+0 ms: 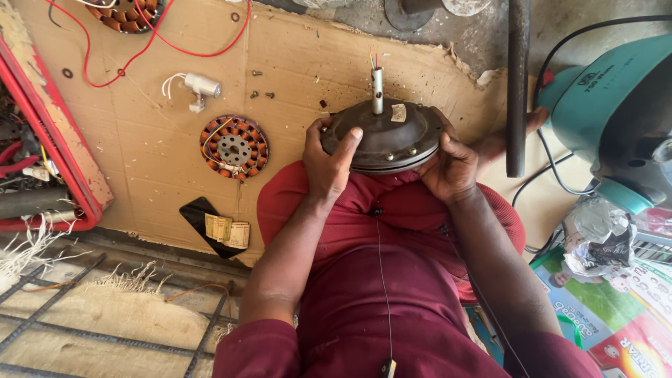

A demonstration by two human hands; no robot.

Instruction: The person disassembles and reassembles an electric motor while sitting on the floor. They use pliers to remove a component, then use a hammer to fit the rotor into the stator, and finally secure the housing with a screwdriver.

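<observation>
Head view of a person seated over a sheet of cardboard (161,161) laid on the floor, read from left to right. Red metal frame (66,150) at the far left edge, with a mesh grate (105,329) below it. On the cardboard: red wires (150,42) leading to a copper-wound stator (126,12) at the top edge; a small white cylindrical capacitor (201,86) with white leads; a second copper-wound stator (234,148) lying flat; a dark phone (199,215) with folded banknotes (227,229) resting on it; loose screws (260,93) near the capacitor.

Centre: round dark ceiling-fan motor housing (385,136), shaft upward with thin wires at its tip, resting on the person's red-clad lap. Left hand (329,161) clasps the housing's left rim, thumb laid across the top face, fingers (316,129) curled round the edge. Right hand (448,168) clasps the right rim, fingers (455,149) bent and pressed onto the housing's edge. Both hands are closed against the housing, one on each side.

Right: upright dark metal bar (518,84), black cable (553,168), teal appliance (609,112), crumpled foil wrapper (595,238) and printed packaging (616,308) beneath.
</observation>
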